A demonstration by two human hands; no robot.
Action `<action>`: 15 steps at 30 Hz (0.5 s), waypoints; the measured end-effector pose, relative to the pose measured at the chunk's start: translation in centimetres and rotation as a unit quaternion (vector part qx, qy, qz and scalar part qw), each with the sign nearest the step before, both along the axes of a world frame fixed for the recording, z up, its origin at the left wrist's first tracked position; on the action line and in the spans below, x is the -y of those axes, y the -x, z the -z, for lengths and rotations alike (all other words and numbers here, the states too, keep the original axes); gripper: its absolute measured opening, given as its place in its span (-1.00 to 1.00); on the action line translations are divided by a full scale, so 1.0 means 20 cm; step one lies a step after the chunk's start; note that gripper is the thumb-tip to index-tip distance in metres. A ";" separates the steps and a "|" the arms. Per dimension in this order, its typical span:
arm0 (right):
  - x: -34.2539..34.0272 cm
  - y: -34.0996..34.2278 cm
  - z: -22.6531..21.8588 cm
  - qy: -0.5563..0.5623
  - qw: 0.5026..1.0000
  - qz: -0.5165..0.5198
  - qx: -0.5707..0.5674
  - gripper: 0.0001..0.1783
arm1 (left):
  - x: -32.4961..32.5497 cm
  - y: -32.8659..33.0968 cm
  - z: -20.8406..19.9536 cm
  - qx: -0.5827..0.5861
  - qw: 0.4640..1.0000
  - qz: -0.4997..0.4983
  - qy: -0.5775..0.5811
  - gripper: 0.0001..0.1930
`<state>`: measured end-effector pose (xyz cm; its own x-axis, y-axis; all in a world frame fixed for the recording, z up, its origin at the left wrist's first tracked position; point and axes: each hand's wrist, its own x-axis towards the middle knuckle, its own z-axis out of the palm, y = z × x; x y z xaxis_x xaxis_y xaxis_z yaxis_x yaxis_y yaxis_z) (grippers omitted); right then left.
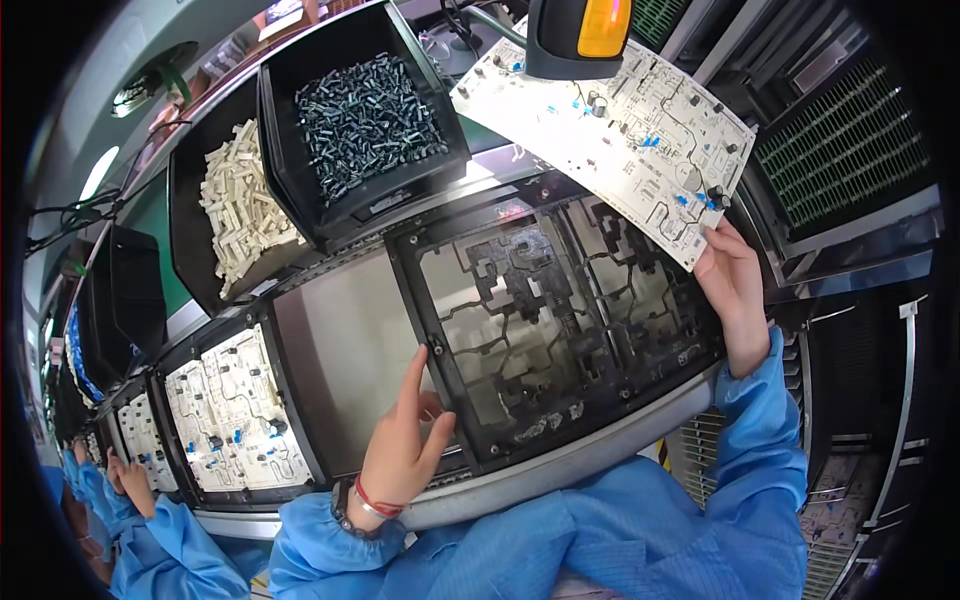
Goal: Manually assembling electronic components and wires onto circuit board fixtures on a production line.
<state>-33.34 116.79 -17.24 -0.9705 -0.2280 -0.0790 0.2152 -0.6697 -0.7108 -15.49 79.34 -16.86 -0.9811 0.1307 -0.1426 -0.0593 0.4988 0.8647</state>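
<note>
- Here's the white circuit board (620, 140), parts side showing, raised over the black frame's (408, 300) far edge, long axis slanting upper left to lower right
- Right hand (733, 275) pinching its lower-right end
- Left hand (400, 440) empty, index finger extended
- Grey rail (560, 468) nearside; black bin (425, 180) beyond

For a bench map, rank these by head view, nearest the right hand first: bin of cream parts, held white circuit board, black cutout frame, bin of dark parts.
1. Held white circuit board: in the right hand.
2. Black cutout frame: lower left.
3. Bin of dark parts: upper left.
4. Bin of cream parts: farther left.
</note>
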 end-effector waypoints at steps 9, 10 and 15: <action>0.05 0.03 0.01 -0.032 0.998 0.023 0.048 -0.44 | -0.01 0.01 -0.01 0.020 0.999 -0.017 0.021 -0.27; 0.03 0.03 0.03 -0.026 0.998 0.014 0.048 -0.45 | -0.01 0.01 -0.01 0.026 0.999 -0.018 0.019 -0.27; 0.06 -0.01 0.00 -0.014 0.996 -0.017 0.083 -0.54 | -0.01 0.00 -0.01 0.009 0.999 -0.018 0.033 -0.27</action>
